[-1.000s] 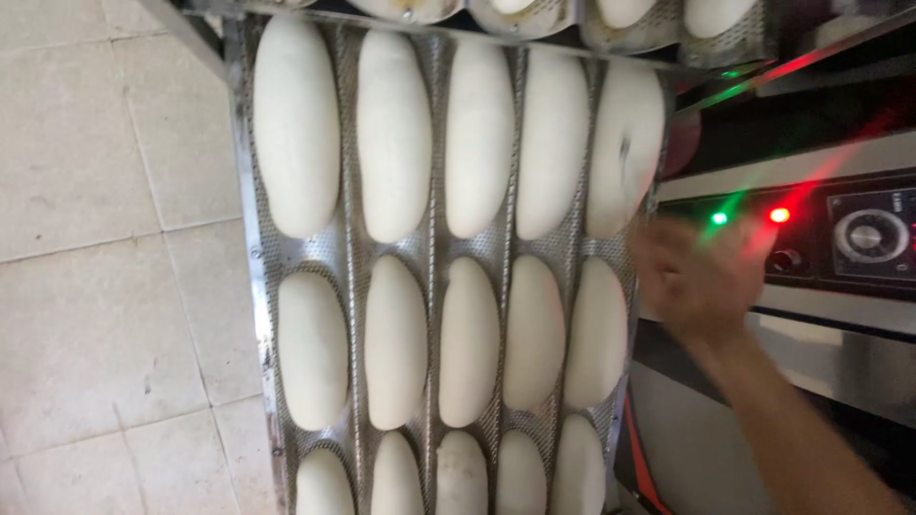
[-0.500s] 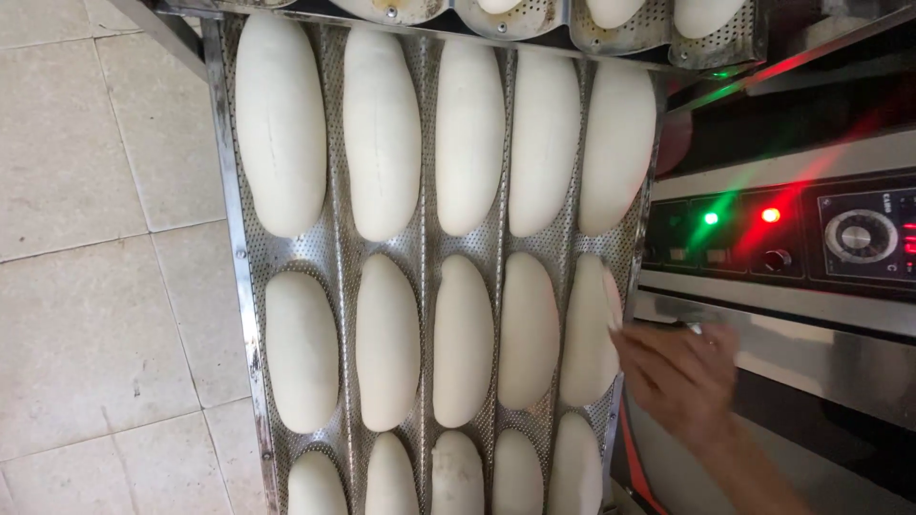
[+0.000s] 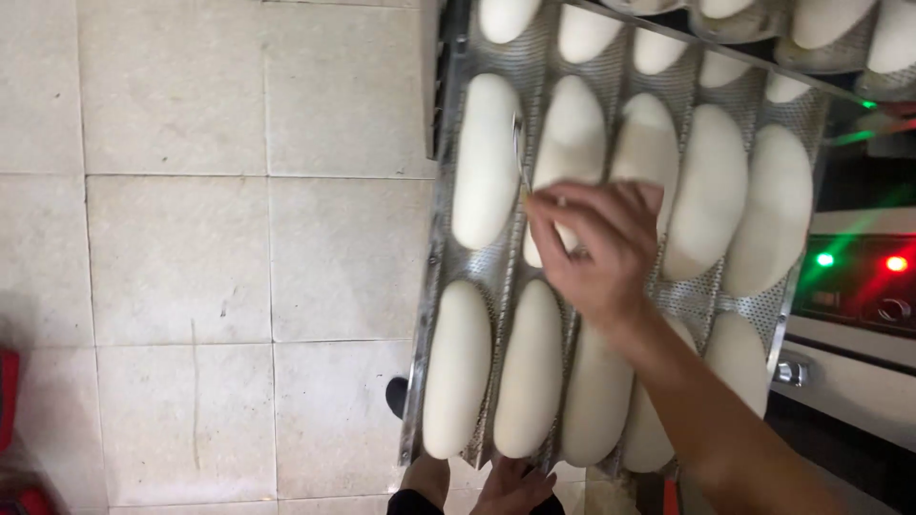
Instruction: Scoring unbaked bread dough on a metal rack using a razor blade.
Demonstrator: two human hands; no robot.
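We pinch a thin blade (image 3: 520, 162) with our right hand (image 3: 596, 243), fingers together, above a raw dough loaf (image 3: 568, 157) on the perforated baguette tray (image 3: 434, 286). Our left hand (image 3: 515, 486) grips the tray's near edge.

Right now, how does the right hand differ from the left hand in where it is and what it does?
The right hand is raised over the upper dough loaves, while the left hand sits at the near edge of the perforated tray.
The right hand pinches a thin blade beside a dough loaf; the left hand seems to support the tray.
The right hand shows fully; the left hand is partly cut off.
Both are bare.
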